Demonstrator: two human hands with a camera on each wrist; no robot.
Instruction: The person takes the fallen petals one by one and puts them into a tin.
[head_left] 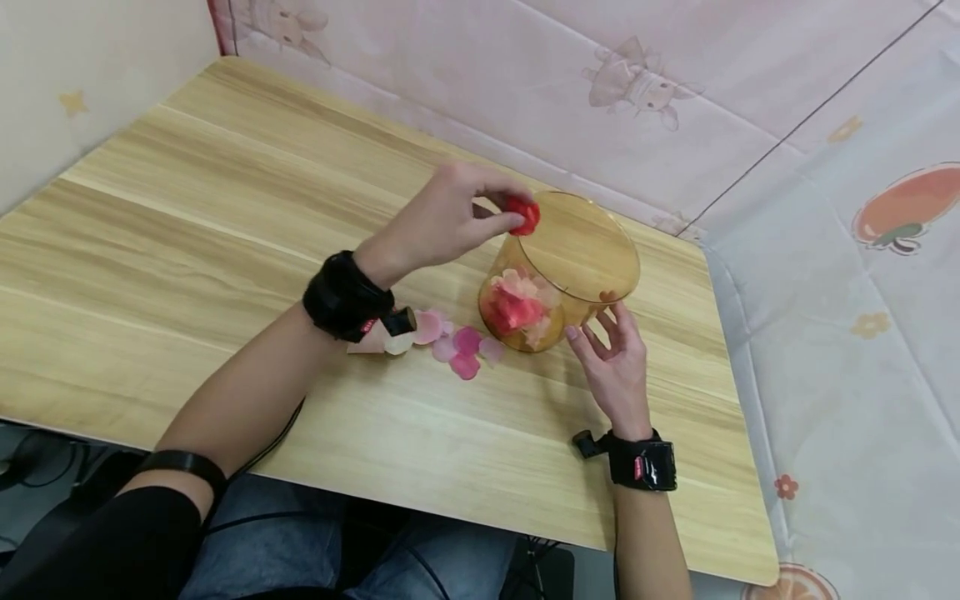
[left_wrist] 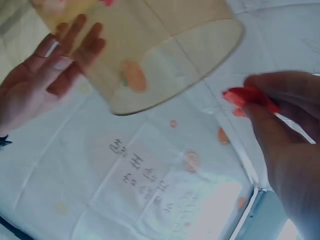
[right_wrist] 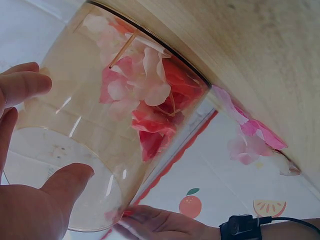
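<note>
red petal in raised fingers

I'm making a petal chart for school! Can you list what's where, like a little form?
left hand: pinches a red petal above the jar's rim
right hand: open, fingers against the jar's side
jar: clear amber, tilted, pink and red petals inside
loose petals: pink and pale, on the wooden table beside the jar

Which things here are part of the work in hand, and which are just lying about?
In use: red petal pinched in the left hand; amber jar with petals inside, steadied by the right hand; loose pink petals.
Lying about: wooden table; cartoon-print cloth.
</note>
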